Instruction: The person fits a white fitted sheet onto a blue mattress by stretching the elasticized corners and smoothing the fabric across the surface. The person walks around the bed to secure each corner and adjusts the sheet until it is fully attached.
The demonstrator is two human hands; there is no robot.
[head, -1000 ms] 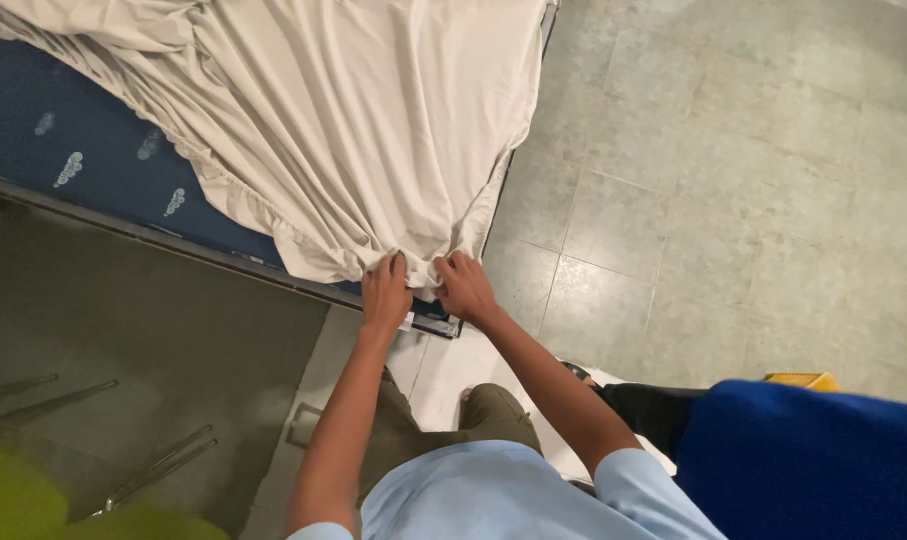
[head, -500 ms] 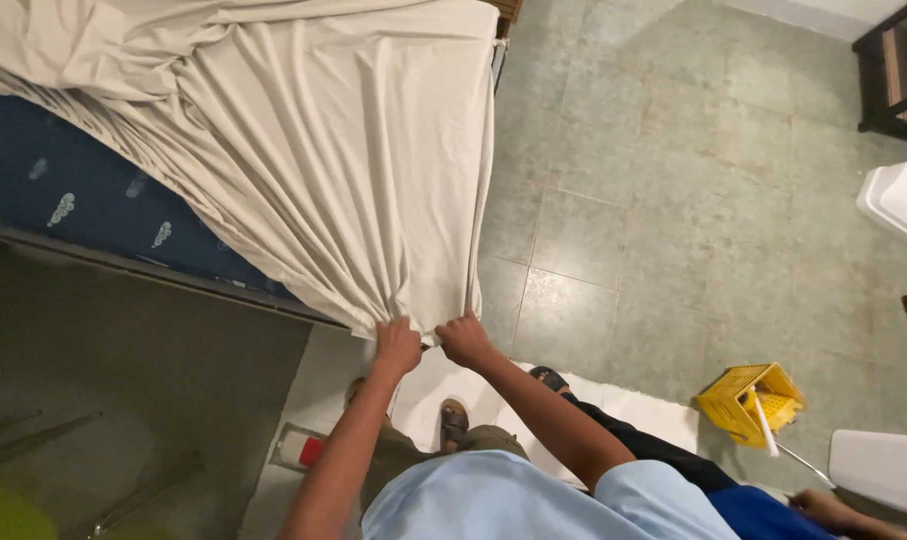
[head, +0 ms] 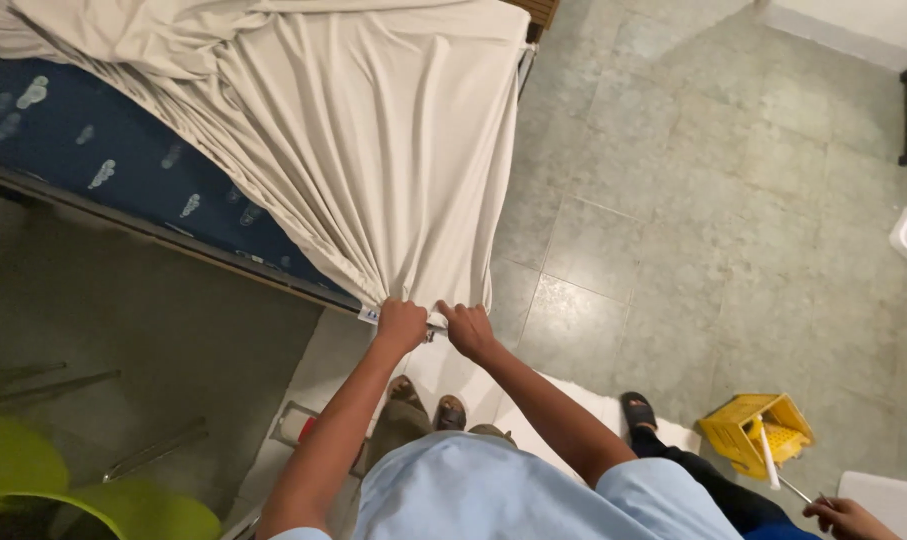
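A beige bed sheet (head: 373, 140) lies in long folds over a dark blue patterned mattress (head: 123, 170). Its folds run down to the mattress's near corner. My left hand (head: 401, 325) grips the sheet's edge at that corner, fingers closed on the cloth. My right hand (head: 467, 328) sits just beside it, also closed on the sheet's edge. Both arms reach forward from my light blue shirt (head: 473, 500).
A green tiled floor (head: 693, 200) spreads to the right. A yellow basket (head: 758, 432) stands at the lower right, near another person's foot (head: 638, 410) and hand (head: 848, 518). A white mat (head: 573, 405) lies under my feet. A lime-green chair (head: 63, 490) is at lower left.
The sheet has been pulled tighter over the mattress corner, which it now covers. The view has shifted, and another person's foot and hand show at the lower right.
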